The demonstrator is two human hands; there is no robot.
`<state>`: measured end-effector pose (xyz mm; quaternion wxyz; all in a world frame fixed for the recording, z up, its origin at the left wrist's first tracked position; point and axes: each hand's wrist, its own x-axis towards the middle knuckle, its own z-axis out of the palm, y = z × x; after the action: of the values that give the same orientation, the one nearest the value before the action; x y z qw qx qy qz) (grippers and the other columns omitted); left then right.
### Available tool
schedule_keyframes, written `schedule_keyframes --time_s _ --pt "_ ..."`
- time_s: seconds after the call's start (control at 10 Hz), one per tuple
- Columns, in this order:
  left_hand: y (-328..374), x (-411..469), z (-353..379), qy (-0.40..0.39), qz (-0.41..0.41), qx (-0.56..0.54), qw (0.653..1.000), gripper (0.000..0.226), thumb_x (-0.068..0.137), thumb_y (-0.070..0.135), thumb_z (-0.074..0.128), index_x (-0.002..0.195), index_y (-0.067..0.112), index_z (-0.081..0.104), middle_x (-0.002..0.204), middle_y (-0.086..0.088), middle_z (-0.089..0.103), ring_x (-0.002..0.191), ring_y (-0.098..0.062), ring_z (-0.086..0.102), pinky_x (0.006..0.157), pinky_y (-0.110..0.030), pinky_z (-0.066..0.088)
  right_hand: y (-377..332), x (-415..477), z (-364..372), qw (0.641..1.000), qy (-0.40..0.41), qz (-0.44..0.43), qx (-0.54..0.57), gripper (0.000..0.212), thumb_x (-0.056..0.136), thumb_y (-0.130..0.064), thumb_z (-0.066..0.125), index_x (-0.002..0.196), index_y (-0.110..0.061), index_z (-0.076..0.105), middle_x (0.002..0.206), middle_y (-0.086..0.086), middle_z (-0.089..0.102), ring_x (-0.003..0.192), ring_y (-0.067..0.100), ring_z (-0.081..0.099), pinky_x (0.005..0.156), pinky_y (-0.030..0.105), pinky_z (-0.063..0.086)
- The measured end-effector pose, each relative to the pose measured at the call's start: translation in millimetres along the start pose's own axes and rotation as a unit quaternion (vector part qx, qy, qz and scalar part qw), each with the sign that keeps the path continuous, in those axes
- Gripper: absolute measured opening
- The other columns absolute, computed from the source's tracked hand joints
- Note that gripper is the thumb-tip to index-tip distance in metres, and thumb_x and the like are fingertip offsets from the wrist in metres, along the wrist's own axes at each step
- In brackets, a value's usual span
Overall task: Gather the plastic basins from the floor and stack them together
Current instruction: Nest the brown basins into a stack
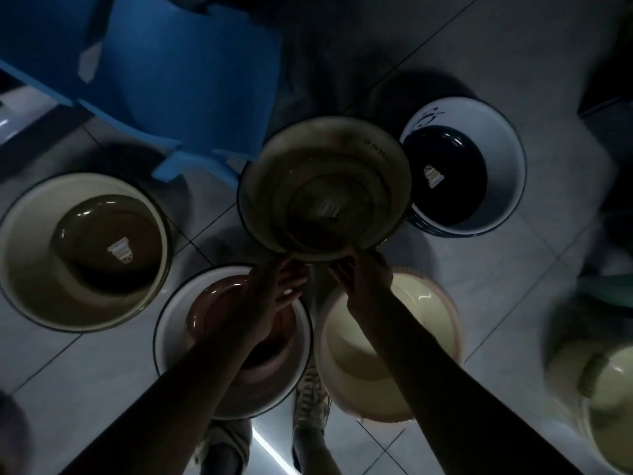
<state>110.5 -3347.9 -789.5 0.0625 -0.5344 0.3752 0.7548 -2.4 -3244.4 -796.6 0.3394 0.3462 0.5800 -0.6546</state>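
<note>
**Markings**
- Olive basin point(308, 159): dark lettering point(380, 149) on the far inner wall, blurred and not legible. A pale label at the bottom is also unreadable.
- Tan basin point(34, 234): white sticker point(119, 249) at the bottom centre, text too small to read.
- Navy basin point(455, 180): white label point(432, 175) on the dark bottom and a dark line drawing on the white inner wall.

**Containers**
- The olive basin is off the floor point(513, 80), tilted, between the tan basin and the navy basin. It shows concentric rings inside; whether these are nested basins cannot be told.
- The pink basin point(202, 303) and cream basin point(342, 347) stand side by side on the floor under the arms, with a pale yellow basin point(609, 406) further right. All hold nothing.

**Grip**
- Right hand point(363, 272) — clasps the near rim of the olive basin.
- Left hand point(274, 289) — fingers reach under the same rim; its closure cannot be told.
</note>
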Motion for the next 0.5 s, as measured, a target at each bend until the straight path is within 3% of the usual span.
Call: schedule_keyframes --time_s 0.2,0.3,0.4,0.5 --pt "7.2 -49.0 0.8 0.005 -0.026 0.048 0.999 0.021 0.108 0.028 0.042 0.112 0.027 0.063 0.124 -0.013 0.069 0.117 -0.028 0.065 0.107 -0.049 0.047 -28.3 -53.2 -19.9 0.998 0.054 -0.009 -0.035 0.030 0.087 -0.005 0.075 0.112 0.000 0.061 0.107 0.021 0.073 0.098 0.035 0.073 0.068 0.036 0.064" --pt "5.1 -68.6 -5.4 0.022 -0.055 0.057 0.997 0.029 0.105 0.031 0.052 0.119 0.010 0.067 0.114 -0.016 0.074 0.109 -0.029 0.070 0.090 -0.041 0.056 -35.7 -77.7 -34.1 0.992 0.100 -0.029 -0.068 0.018 0.087 -0.001 0.073 0.098 -0.004 0.059 0.098 0.021 0.072 0.097 0.038 0.072 0.068 0.038 0.063" --pt "3.4 -84.9 -17.6 0.029 -0.062 0.052 0.996 0.027 0.105 0.032 0.053 0.122 0.014 0.064 0.115 -0.016 0.074 0.105 -0.030 0.072 0.078 -0.038 0.057 -36.2 -104.7 -53.9 0.986 0.121 -0.044 -0.102 0.014 0.090 -0.006 0.071 0.097 -0.007 0.060 0.100 0.015 0.070 0.096 0.031 0.070 0.069 0.036 0.061" --pt "2.6 -95.7 -29.8 0.086 -0.055 0.034 0.994 0.012 0.102 0.026 0.058 0.111 0.032 0.063 0.120 -0.012 0.071 0.099 -0.030 0.071 0.087 -0.051 0.059 -31.6 -132.0 -69.0 0.983 0.095 -0.075 -0.135 0.019 0.089 -0.013 0.072 0.102 -0.010 0.059 0.102 0.013 0.069 0.095 0.028 0.069 0.070 0.036 0.058"
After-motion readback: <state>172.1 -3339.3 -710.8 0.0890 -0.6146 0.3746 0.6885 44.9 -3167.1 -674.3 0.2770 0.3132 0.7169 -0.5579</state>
